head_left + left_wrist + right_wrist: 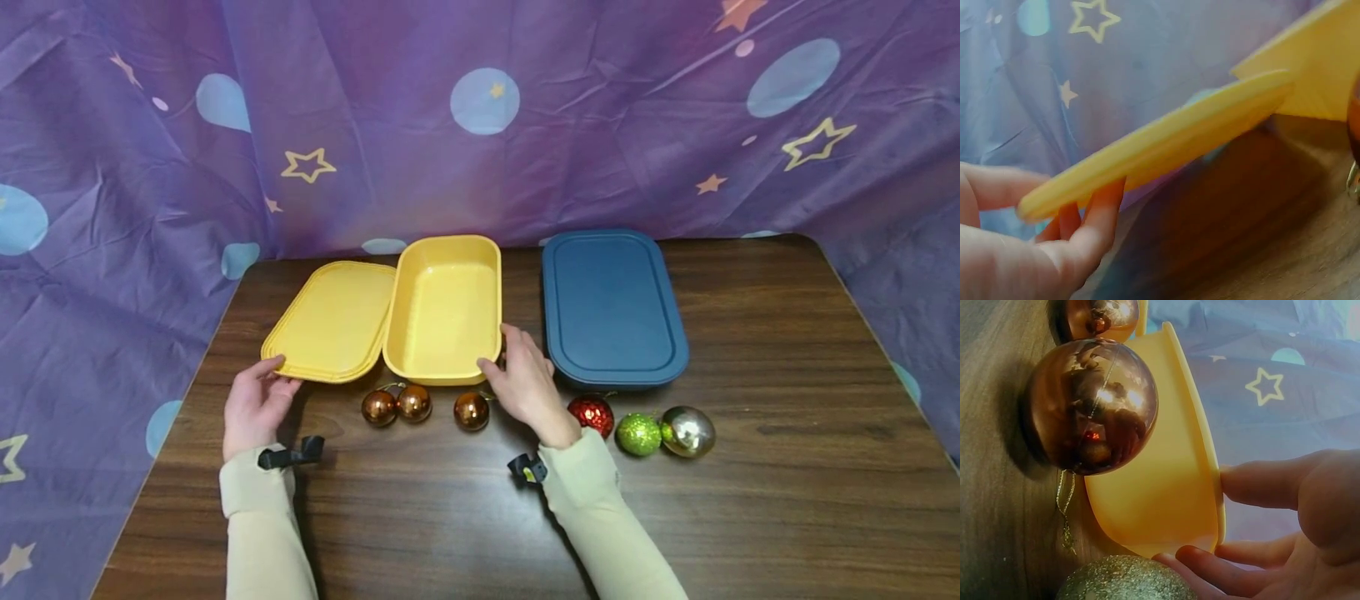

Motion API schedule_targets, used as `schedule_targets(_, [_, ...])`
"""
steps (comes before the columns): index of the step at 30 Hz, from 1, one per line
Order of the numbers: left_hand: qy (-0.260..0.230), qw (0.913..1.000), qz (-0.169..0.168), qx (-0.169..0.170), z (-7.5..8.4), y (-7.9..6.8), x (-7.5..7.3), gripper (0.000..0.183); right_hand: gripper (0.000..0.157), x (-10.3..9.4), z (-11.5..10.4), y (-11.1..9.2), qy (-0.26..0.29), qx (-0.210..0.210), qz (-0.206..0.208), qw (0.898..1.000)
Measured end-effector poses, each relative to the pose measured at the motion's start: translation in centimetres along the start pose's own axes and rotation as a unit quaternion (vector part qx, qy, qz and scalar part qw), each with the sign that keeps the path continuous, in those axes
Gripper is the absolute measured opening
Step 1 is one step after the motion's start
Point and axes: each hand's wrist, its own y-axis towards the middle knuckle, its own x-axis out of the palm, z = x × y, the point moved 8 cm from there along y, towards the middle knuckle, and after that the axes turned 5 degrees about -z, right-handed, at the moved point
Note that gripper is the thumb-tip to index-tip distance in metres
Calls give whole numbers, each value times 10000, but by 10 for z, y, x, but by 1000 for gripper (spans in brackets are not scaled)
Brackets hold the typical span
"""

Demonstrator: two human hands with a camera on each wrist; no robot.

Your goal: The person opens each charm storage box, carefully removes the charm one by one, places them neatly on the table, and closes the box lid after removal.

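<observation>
My left hand (pixel 255 407) pinches the near-left corner of a yellow lid (pixel 333 321), thumb above and fingers below. The left wrist view shows the lid (pixel 1166 144) tilted, its held end off the table. Beside it stands a yellow container (pixel 450 321) without a cover, nothing visible inside. At its near-right corner my right hand (pixel 528 379) holds the rim, with the thumb on the near edge and the fingers round the right side. Close by are copper Christmas balls (pixel 472 412), one large in the right wrist view, where a glittery ball (pixel 1125 579) also shows partly.
A blue container with its lid on (pixel 615 308) stands right of the yellow one. Along its near side lie a red ball (pixel 591 414), a green glitter ball (pixel 638 434) and a silvery ball (pixel 687 432). A purple patterned cloth (pixel 390 125) hangs behind the wooden table (pixel 420 517).
</observation>
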Motion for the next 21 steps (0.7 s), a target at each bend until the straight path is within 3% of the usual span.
schedule_targets(2, [-434, 9988, -203, -113, -2, 0, 1, 51, 61, 0, 0, 0, -12, 0, -3, 10000])
schedule_targets(7, [-654, 9920, -1053, -243, -5, 0, 6, 43, 61, 0, 0, 0, -27, -7, 9, 10000])
schedule_targets(13, [-879, 9644, -2441, -510, -11, -1, 20, 44, 63, -1, 1, 0, -55, 20, 31, 10000])
schedule_targets(16, [-990, 9573, -2669, -511, -12, -1, 23, 45, 63, -1, 1, 0, -39, 51, 25, 10000])
schedule_targets(21, [-893, 9598, -2651, -241, -10, -3, 23, 43, 63, -1, 0, 0, -36, 62, -12, 10000])
